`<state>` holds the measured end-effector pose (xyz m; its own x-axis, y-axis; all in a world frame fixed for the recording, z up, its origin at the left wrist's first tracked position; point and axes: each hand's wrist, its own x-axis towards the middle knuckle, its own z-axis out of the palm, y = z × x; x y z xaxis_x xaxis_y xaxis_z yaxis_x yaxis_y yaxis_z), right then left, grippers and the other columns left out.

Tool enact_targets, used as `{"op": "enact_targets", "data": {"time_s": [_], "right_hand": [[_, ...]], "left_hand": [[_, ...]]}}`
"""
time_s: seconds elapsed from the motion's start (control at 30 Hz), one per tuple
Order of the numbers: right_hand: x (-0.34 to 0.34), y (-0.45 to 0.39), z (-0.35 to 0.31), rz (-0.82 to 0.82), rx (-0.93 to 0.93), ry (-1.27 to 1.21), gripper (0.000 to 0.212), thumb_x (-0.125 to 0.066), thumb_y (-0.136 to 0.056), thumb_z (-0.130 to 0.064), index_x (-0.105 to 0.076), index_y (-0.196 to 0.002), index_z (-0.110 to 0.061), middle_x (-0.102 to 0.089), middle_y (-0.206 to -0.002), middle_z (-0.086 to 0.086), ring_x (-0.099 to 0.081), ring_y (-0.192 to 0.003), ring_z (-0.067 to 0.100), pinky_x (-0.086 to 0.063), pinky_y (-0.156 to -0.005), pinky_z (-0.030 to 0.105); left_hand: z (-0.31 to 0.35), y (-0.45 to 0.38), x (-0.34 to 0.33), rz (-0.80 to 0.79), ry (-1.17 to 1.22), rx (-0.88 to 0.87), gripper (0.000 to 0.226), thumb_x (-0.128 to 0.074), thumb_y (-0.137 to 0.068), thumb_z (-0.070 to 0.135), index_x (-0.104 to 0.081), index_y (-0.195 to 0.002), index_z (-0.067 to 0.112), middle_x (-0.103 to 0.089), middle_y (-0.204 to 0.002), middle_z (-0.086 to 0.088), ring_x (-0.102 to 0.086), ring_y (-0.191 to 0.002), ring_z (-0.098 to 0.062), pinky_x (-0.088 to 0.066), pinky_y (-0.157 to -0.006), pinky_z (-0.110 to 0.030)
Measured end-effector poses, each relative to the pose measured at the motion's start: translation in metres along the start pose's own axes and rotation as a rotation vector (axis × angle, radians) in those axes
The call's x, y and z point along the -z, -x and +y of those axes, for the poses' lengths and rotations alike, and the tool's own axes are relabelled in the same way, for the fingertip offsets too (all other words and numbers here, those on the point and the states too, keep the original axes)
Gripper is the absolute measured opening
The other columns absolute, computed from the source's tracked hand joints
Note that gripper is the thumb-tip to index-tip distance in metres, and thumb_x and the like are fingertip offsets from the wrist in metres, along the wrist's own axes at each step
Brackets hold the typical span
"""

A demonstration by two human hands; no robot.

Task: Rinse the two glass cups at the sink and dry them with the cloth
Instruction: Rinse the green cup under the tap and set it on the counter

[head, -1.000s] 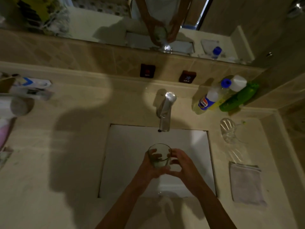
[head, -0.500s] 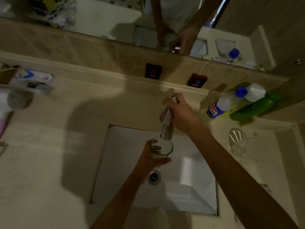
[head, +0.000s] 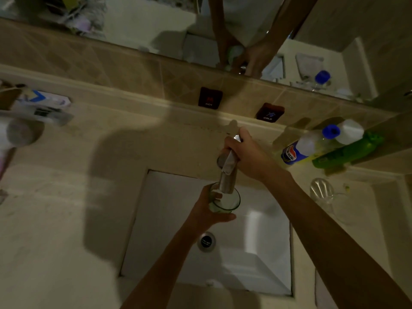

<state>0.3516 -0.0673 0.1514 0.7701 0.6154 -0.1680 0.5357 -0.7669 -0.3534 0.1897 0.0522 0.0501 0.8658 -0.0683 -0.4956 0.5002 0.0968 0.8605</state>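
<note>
My left hand (head: 206,214) grips a clear glass cup (head: 226,202) upright over the white sink basin (head: 167,219), right under the spout of the metal tap (head: 227,175). My right hand (head: 247,156) is curled round the tap's lever handle at the back of the basin. A second glass cup (head: 321,190) stands on the counter to the right of the sink. The cloth (head: 323,293) shows only as a pale strip at the bottom right, mostly hidden behind my right forearm.
Plastic bottles (head: 312,146) and a green bottle (head: 347,152) lie against the wall at the back right. Hot and cold labels (head: 209,98) sit on the tiled ledge below the mirror. Toiletries (head: 40,108) crowd the left counter. The drain (head: 206,241) lies in the basin.
My right hand left the cup and reached up to grasp the tap handle. My left hand carried the cup back under the spout.
</note>
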Motion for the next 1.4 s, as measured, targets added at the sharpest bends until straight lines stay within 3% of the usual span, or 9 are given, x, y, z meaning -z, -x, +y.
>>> {"op": "enact_targets", "data": {"time_s": [0.13, 0.23, 0.33, 0.5, 0.7, 0.9, 1.03, 1.2, 1.4], "right_hand": [[0.001, -0.002, 0.005, -0.048, -0.004, -0.02, 0.023, -0.064, -0.088, -0.005, -0.054, -0.105, -0.015, -0.029, -0.103, -0.006, -0.036, -0.077, -0.009, -0.025, -0.06, 0.006], [0.001, -0.004, 0.007, -0.053, 0.008, -0.04, 0.023, -0.063, -0.088, -0.004, -0.052, -0.105, -0.016, -0.029, -0.099, -0.008, -0.038, -0.078, -0.014, -0.024, -0.059, 0.006], [-0.001, -0.005, 0.011, -0.053, 0.023, 0.003, 0.027, -0.065, -0.085, 0.0, -0.052, -0.102, -0.017, -0.026, -0.103, -0.006, -0.031, -0.076, -0.012, -0.024, -0.059, 0.006], [-0.004, -0.006, 0.014, -0.036, 0.051, 0.01, 0.028, -0.065, -0.086, -0.001, -0.052, -0.101, -0.02, -0.022, -0.101, -0.01, -0.036, -0.077, -0.013, -0.027, -0.055, 0.004], [-0.003, -0.009, 0.015, -0.052, 0.062, -0.007, 0.042, -0.066, -0.083, 0.001, -0.043, -0.089, -0.033, -0.023, -0.1, -0.009, -0.036, -0.075, -0.008, -0.027, -0.057, 0.007], [0.0, -0.009, 0.016, -0.069, 0.058, -0.018, 0.031, -0.064, -0.085, 0.002, -0.052, -0.095, -0.025, -0.027, -0.102, -0.007, -0.036, -0.077, -0.007, -0.029, -0.06, 0.008], [0.002, -0.008, 0.015, -0.075, 0.057, -0.022, 0.028, -0.062, -0.084, 0.003, -0.056, -0.1, -0.019, -0.026, -0.101, -0.007, -0.04, -0.08, -0.013, -0.035, -0.056, 0.005], [0.002, -0.01, 0.016, -0.077, 0.054, -0.008, 0.026, -0.059, -0.087, 0.001, -0.055, -0.101, -0.021, -0.026, -0.103, -0.005, -0.034, -0.077, -0.006, -0.026, -0.06, 0.008], [0.003, -0.011, 0.016, -0.081, 0.073, 0.028, 0.029, -0.06, -0.083, 0.002, -0.057, -0.103, -0.019, -0.029, -0.106, 0.0, -0.038, -0.085, 0.016, -0.034, -0.063, 0.023]], "left_hand": [[0.001, -0.001, -0.001, -0.013, -0.007, -0.008, 0.095, -0.095, -0.062, 0.016, -0.041, -0.14, 0.025, -0.058, -0.131, -0.001, -0.058, -0.118, -0.013, -0.053, -0.102, -0.037], [0.001, -0.003, -0.001, -0.02, -0.029, -0.014, 0.093, -0.096, -0.062, 0.019, -0.041, -0.136, 0.031, -0.059, -0.129, 0.003, -0.059, -0.117, -0.009, -0.054, -0.101, -0.036], [0.001, -0.004, 0.0, -0.027, -0.025, -0.013, 0.093, -0.096, -0.059, 0.023, -0.042, -0.134, 0.034, -0.059, -0.127, 0.004, -0.059, -0.115, -0.007, -0.054, -0.1, -0.035], [0.004, -0.003, -0.001, -0.03, -0.014, -0.006, 0.103, -0.094, -0.049, 0.04, -0.042, -0.138, 0.03, -0.059, -0.126, 0.002, -0.06, -0.111, -0.013, -0.055, -0.099, -0.041], [0.006, -0.002, -0.001, -0.02, -0.008, -0.004, 0.094, -0.094, -0.055, 0.029, -0.044, -0.135, 0.029, -0.059, -0.126, -0.001, -0.06, -0.112, -0.017, -0.055, -0.101, -0.047], [0.008, -0.001, -0.001, -0.02, 0.005, -0.005, 0.081, -0.094, -0.065, 0.014, -0.045, -0.126, 0.035, -0.058, -0.125, -0.003, -0.059, -0.114, -0.02, -0.054, -0.1, -0.051], [0.009, -0.002, 0.0, -0.022, 0.021, -0.005, 0.081, -0.094, -0.064, 0.015, -0.046, -0.127, 0.033, -0.058, -0.126, -0.004, -0.059, -0.119, -0.027, -0.055, -0.099, -0.053], [0.009, -0.001, 0.002, -0.033, 0.04, -0.003, 0.085, -0.093, -0.061, 0.02, -0.045, -0.131, 0.032, -0.057, -0.129, -0.005, -0.059, -0.117, -0.021, -0.056, -0.099, -0.05], [0.012, 0.0, 0.002, -0.047, 0.052, -0.002, 0.087, -0.092, -0.061, 0.022, -0.044, -0.132, 0.032, -0.055, -0.13, -0.004, -0.059, -0.121, -0.023, -0.058, -0.095, -0.05]]}}
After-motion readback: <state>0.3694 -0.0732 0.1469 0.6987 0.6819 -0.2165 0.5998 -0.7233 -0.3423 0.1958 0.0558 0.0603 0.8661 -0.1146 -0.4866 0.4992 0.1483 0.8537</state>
